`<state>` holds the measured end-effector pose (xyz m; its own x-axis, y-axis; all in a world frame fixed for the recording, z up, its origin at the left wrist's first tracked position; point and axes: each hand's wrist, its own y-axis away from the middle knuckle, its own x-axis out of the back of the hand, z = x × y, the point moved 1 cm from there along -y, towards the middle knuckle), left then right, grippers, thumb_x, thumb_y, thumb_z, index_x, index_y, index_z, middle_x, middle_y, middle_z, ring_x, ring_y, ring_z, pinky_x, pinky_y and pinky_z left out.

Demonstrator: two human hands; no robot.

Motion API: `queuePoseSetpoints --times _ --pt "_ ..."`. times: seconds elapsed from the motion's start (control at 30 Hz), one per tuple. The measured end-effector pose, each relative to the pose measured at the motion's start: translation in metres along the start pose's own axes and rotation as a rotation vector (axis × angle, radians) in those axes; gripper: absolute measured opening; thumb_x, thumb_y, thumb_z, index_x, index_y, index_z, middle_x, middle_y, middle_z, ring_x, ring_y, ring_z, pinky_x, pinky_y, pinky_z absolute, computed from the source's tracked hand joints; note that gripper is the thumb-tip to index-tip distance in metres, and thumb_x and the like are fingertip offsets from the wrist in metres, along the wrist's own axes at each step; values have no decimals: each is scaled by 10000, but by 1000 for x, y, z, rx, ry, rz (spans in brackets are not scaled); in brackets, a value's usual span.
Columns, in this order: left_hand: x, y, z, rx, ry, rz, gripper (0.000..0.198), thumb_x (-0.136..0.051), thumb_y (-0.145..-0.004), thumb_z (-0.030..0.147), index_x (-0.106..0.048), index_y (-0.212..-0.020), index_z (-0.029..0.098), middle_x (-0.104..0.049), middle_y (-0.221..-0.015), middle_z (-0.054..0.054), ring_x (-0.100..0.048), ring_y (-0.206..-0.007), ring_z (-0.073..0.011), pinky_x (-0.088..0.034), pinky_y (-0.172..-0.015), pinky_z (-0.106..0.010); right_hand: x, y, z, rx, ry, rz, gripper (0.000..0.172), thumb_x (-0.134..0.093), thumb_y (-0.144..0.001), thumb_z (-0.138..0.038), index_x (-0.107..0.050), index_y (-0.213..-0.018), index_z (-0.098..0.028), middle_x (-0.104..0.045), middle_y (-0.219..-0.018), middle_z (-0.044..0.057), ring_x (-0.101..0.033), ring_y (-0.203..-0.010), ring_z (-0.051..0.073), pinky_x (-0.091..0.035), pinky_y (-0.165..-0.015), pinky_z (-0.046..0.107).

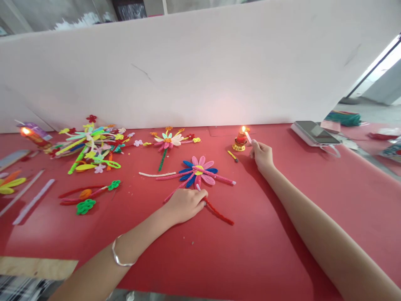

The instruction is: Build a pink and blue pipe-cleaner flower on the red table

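Note:
My right hand pinches a white glue stick, its tip at the flame of a small lit red candle in a gold holder. My left hand rests low over the red table, fingers closed on a red pipe cleaner that sticks out to the right. A small pale tip shows above these fingers. Just beyond them lies a pink and blue pipe-cleaner flower with a yellow centre and long pink stems. A short yellow stick with a dark end lies by the candle.
A heap of colourful pipe-cleaner flowers and a second lit candle stand at the left. Near them are a red and green piece and pale sticks. A phone with a cable lies right. A white board closes off the back.

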<state>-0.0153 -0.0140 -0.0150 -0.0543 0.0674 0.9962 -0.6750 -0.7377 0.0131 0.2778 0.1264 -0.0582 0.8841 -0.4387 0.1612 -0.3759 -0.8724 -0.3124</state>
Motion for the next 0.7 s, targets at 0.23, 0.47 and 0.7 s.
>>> queuePoseSetpoints --times 0.23,0.47,0.7 --pt "0 0 0 -4 3 -4 122 -409 -874 257 -509 -906 197 -645 -812 -14 -622 -743 -176 -377 -582 -241 -1 0 0 5 9 -11 402 -444 -833 -491 -646 -716 -164 -417 -353 -49 -366 -366 94 -309 -444 242" --pt "1 0 0 4 9 -4 123 -407 -876 259 -509 -909 199 -649 -820 -14 -624 -749 -180 -380 -587 -242 -1 2 -5 -14 14 -23 411 -422 -844 -499 -622 -702 -169 -414 -352 -48 -367 -364 95 -315 -441 243" --pt "1 0 0 0 16 -4 133 -398 -878 258 -513 -910 200 -648 -815 -15 -622 -743 -178 -391 -597 -246 -1 2 -4 6 47 -30 418 -417 -840 -509 -619 -701 -170 -418 -358 -45 -377 -371 99 -317 -450 247"
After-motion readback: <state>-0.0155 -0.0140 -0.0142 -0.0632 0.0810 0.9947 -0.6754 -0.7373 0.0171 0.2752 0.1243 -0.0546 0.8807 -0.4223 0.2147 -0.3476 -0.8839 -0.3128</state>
